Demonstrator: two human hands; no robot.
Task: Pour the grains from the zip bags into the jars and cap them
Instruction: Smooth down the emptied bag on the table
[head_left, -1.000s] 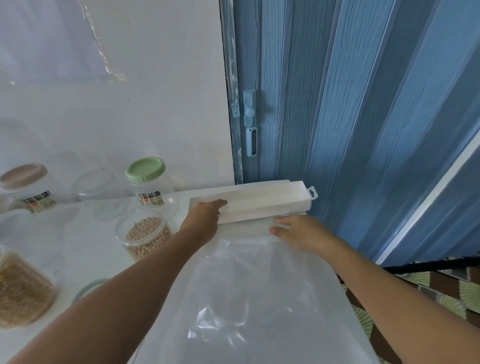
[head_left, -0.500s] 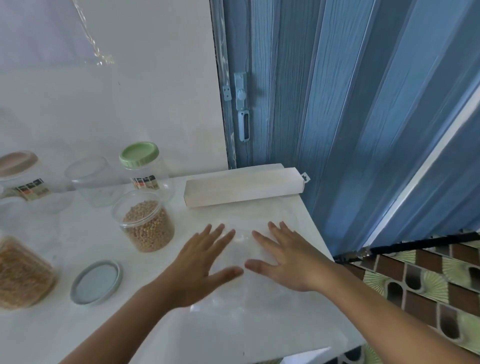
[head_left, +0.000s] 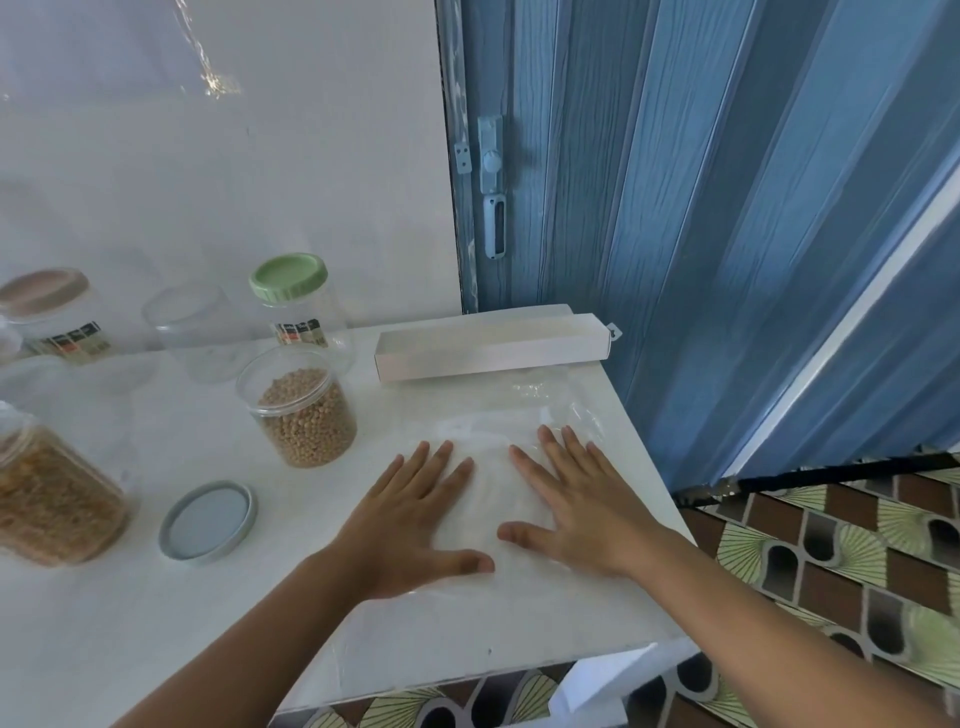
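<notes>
Progress: the open clear plastic jar of round tan grains (head_left: 301, 410) looks filled but uncapped; its likely lid, a grey-blue round lid (head_left: 208, 521), lies on the white desk (head_left: 104, 623) in front of and left of that jar.
Zip bag: the empty clear plastic zip bag (head_left: 519, 467) lies flat on the desk, right of the grain jar.
Hands: the left hand (head_left: 410, 514) and right hand (head_left: 576, 504) press flat on the bag, fingers straight and spread, gripping nothing.
Other containers: behind the grain jar stand a green-lidded clear jar (head_left: 293, 301) and an open clear empty jar (head_left: 192, 332); far left, a pink-lidded jar (head_left: 49, 312) and a clear jar of golden-brown grain (head_left: 47, 499), whose top is hard to read.
Left to do: capping the grain jar, in my judgement.
Box: a long white cardboard box (head_left: 493, 348) sits right of the grain jar, behind the bag.
</notes>
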